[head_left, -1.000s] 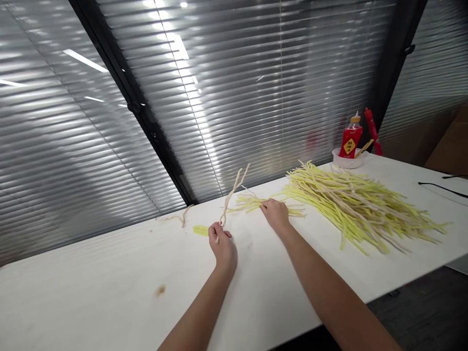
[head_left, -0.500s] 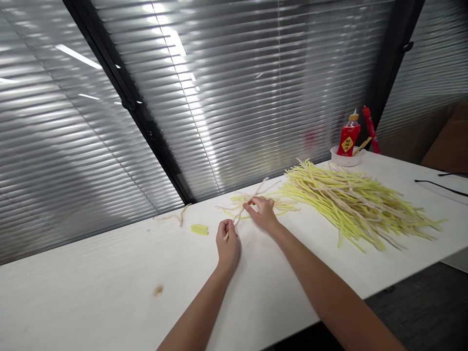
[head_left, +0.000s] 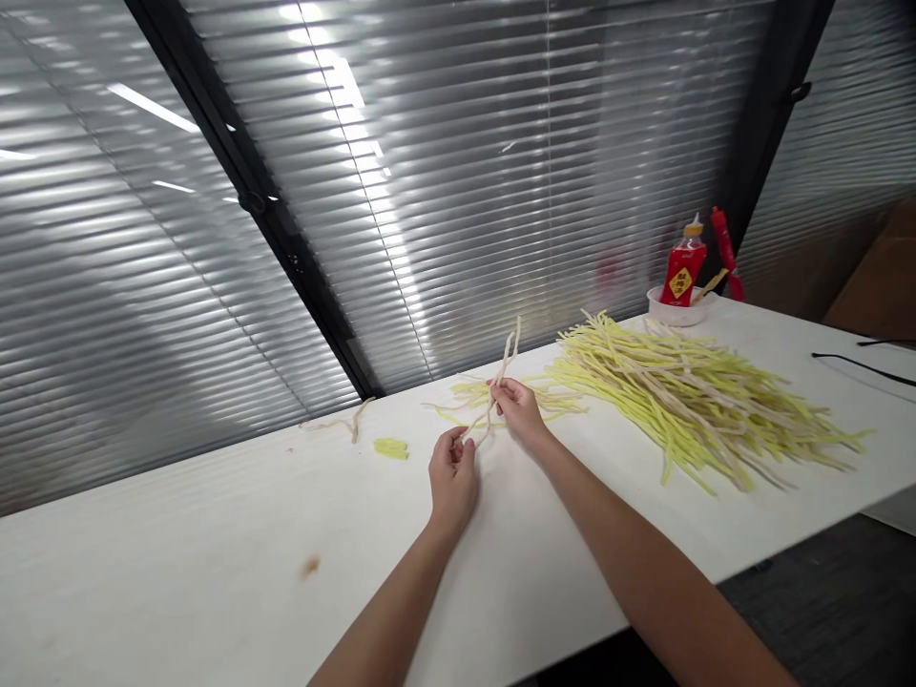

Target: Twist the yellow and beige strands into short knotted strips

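Two cream pipe cleaners (head_left: 510,351) cross each other above the table, their upper ends pointing up and away. My right hand (head_left: 519,412) pinches them around the crossing. My left hand (head_left: 452,482) is closed at the lower end of one strand, with the fingertips curled round it; the other lower end hangs beside the thumb. Behind my hands, several loose yellow and cream pipe cleaners (head_left: 562,401) lie spread on the table. Off to the left are a small yellow bundle (head_left: 390,448) and a bent cream piece (head_left: 356,423).
A large heap of yellow and cream pipe cleaners (head_left: 705,405) covers the right of the white table (head_left: 215,563). Behind it, a red-labelled bottle (head_left: 682,272) stands in a clear plastic tub (head_left: 669,310), with a red tube-like item (head_left: 726,253) alongside. Window blinds (head_left: 458,191) border the back edge.
The cream pipe cleaners have tilted more upright and now show as two crossing strands. My left hand has turned slightly and shifted a little right; my right hand has moved slightly right.
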Available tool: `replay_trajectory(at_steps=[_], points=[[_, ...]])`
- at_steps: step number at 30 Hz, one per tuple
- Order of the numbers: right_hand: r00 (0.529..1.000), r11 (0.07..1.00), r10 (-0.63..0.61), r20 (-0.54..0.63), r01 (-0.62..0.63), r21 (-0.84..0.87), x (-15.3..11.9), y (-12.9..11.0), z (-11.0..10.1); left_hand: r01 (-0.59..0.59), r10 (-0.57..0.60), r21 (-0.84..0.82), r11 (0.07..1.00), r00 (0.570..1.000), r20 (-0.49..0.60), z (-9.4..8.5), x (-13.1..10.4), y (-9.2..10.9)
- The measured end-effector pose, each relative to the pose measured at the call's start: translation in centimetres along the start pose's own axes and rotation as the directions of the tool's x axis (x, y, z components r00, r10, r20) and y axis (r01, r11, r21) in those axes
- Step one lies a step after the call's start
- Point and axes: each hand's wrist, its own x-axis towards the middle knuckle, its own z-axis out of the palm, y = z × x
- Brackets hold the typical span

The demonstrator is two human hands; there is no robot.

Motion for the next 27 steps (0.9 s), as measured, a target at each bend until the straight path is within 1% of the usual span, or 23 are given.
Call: replay_trajectory(at_steps=[4, 7, 9, 11, 14, 19, 21, 23, 24, 25, 27], points=[[0.999, 0.995, 0.037, 0.006, -0.037, 0.090, -0.1, -0.2, 0.0, -0.019, 0.019, 0.025, 0.999, 1.000, -0.018, 0.1, 0.0, -0.2], [0.996, 0.993, 0.093, 0.016, -0.094, 0.067, -0.2, -0.5, -0.1, -0.071, 0.073, 0.041, 0.997, 0.996, -0.042, 0.1, 0.0, -0.1], [0.994, 0.993, 0.102, 0.036, -0.103, 0.048, -0.3, -0.7, -0.1, -0.115, 0.118, 0.052, 0.992, 0.991, -0.056, 0.0, -0.1, 0.0], [0.994, 0.995, 0.092, 0.062, -0.095, 0.041, -0.3, -0.8, -0.2, -0.138, 0.139, 0.042, 0.990, 0.989, -0.041, 0.0, -0.1, 0.1], [0.994, 0.997, 0.071, 0.078, -0.073, 0.025, -0.2, -0.7, -0.2, -0.123, 0.123, -0.005, 0.992, 0.992, -0.011, 0.1, -0.2, 0.0], [0.999, 0.999, 0.045, 0.027, -0.045, -0.017, 0.2, 0.1, -0.3, -0.083, 0.080, -0.062, 0.995, 0.996, -0.047, 0.0, -0.2, -0.1], [1.000, 0.991, 0.026, -0.007, -0.026, -0.134, 0.3, 0.4, -0.4, -0.043, 0.037, -0.100, 0.994, 0.997, -0.061, 0.0, -0.2, 0.1], [0.998, 0.937, -0.050, -0.037, 0.034, -0.348, 0.1, 0.4, -0.7, 0.025, -0.040, -0.172, 0.985, 0.996, -0.085, 0.0, -0.2, 0.3], [0.994, 0.879, -0.104, -0.045, 0.071, -0.471, 0.0, 0.3, -0.9, 0.062, -0.086, -0.225, 0.972, 0.992, -0.097, 0.1, -0.2, 0.4], [0.987, 0.802, -0.156, -0.046, 0.099, -0.589, -0.2, 0.1, -1.1, 0.093, -0.128, -0.285, 0.954, 0.986, -0.107, 0.1, -0.2, 0.5], [0.975, 0.618, -0.221, -0.038, 0.110, -0.778, -0.6, -0.4, -1.4, 0.120, -0.188, -0.406, 0.906, 0.973, -0.132, 0.2, -0.1, 0.7]])
